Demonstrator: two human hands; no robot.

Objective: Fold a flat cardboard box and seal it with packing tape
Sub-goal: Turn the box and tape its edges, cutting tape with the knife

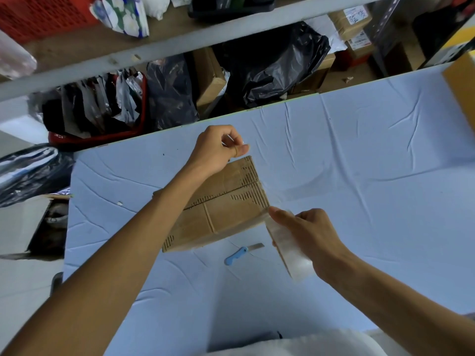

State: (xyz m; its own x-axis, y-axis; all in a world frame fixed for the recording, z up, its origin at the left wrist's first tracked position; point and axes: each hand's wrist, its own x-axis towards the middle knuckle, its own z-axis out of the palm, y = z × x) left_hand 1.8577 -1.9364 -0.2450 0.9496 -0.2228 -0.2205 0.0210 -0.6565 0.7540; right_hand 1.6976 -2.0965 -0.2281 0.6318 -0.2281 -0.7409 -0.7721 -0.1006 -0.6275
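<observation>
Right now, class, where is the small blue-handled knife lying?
In the head view, the blue-handled knife lies on the blue tablecloth, just in front of the cardboard box and left of the right hand holding the tape roll.

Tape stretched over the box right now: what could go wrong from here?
1. The clear tape spans free between the left hand and the roll in the right hand; it may twist or wrinkle before touching the cardboard box.
2. Nothing pins the box; it may shift.
3. The open knife lies near the right wrist.
</observation>
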